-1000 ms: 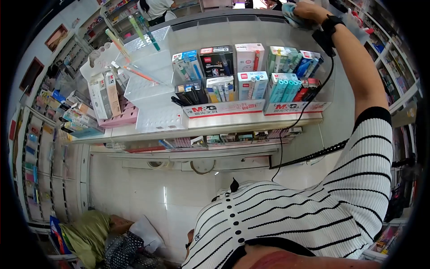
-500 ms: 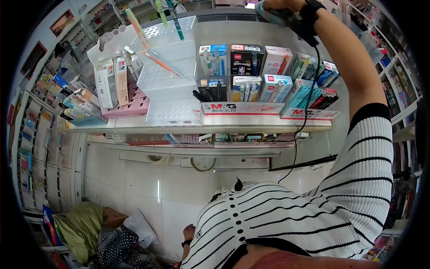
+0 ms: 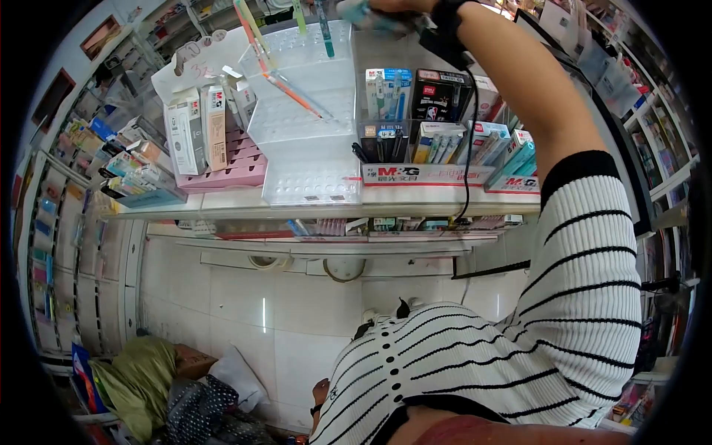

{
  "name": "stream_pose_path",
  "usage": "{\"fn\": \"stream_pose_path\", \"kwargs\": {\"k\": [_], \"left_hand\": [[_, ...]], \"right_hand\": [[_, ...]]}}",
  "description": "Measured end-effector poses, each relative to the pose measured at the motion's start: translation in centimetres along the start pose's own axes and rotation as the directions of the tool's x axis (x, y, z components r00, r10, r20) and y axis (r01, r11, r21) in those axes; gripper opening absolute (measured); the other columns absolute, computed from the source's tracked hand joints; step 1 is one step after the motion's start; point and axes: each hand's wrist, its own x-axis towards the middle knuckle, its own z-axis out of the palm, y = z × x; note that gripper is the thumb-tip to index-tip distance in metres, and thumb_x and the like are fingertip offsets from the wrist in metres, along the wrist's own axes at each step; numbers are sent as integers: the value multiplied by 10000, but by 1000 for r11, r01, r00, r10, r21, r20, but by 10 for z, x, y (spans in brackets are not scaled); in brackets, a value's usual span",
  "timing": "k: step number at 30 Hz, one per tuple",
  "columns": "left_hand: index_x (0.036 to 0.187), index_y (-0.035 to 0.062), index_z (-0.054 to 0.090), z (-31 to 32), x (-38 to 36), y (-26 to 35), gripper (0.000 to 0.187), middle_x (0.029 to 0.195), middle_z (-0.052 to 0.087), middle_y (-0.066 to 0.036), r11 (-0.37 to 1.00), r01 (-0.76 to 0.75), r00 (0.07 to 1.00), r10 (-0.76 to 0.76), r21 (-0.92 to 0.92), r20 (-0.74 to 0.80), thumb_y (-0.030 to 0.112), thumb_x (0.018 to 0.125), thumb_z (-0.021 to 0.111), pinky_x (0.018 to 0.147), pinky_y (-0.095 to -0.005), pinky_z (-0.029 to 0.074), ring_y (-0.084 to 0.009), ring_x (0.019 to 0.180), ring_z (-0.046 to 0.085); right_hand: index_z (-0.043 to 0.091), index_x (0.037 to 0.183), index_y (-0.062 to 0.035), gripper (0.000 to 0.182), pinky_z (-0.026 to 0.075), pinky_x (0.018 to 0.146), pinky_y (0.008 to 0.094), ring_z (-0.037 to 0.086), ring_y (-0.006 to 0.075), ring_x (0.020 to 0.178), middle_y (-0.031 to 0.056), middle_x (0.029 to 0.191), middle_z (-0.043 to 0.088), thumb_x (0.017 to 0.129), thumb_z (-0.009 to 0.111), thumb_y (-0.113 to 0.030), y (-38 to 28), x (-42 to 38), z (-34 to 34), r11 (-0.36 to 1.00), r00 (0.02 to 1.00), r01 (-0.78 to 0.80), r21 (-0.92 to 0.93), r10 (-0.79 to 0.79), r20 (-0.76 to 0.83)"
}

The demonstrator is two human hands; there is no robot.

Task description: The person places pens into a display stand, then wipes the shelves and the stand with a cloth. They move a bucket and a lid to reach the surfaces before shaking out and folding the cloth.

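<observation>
Fingers [image 3: 386, 6] (right) shifted leftward — cloth [image 3: 363, 13] above clear rack [image 3: 311, 111].

the right hand [image 3: 393, 6] is raised at the top edge over the clear tiered pen stand [image 3: 308, 126], holding a blue cloth [image 3: 363, 11]; upright pens [image 3: 319, 26] crowd the stand's back rows, while its lower front tiers lie bare and open; boxed pens [image 3: 196, 133] wall it on the left, packed pen trays [image 3: 437, 133] on the right; a black cable [image 3: 469, 133] hangs across those trays.
</observation>
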Motion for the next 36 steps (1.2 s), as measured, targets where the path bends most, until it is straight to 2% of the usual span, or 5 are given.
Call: {"fn": "stream_pose_path", "kwargs": {"k": [1,2,13,17,36], "left_hand": [[1022,29,685,-2,1,-2,281,990,689,-146,1000,-11,1000,11,4,3,227,833,618,761,-302,511,-231,888,660],[1021,17,681,-3,2,-3,283,974,693,-145,1000,-22,1000,22,7,6,217,830,623,749,-302,511,-231,867,661],[1156,-56,558,-18,18,50,329,863,669,-111,925,149,986,-111,-351,126,111,872,556,691,-274,511,-174,760,622],[1130,-59,571,-27,1,93,317,847,668,-103,899,195,979,-150,-393,141,97,854,567,665,-255,494,-151,727,613],[1098,-32,623,23,-17,43,283,954,678,-151,951,159,984,-129,-267,125,112,856,596,704,-268,504,-166,788,626]], "right_hand": [[632,934,22,221,497,609,387,623,261,714,146,841,656,803,465,-38,-28,-10,-60,630,823,-538,561,537,186],[651,875,9,183,500,607,384,614,270,671,140,796,649,783,493,-5,-44,-19,-93,-206,421,-679,704,677,604],[621,656,-31,237,460,596,402,561,326,585,164,646,611,824,478,-117,-52,-211,-58,-64,189,-744,666,935,301],[482,1193,52,454,502,660,428,647,352,774,251,868,645,750,501,-47,-53,-240,-79,296,292,-953,65,838,461],[645,781,-28,224,388,525,353,501,198,575,92,708,612,730,618,-245,-45,-206,-100,-64,208,-945,321,639,741]]}}
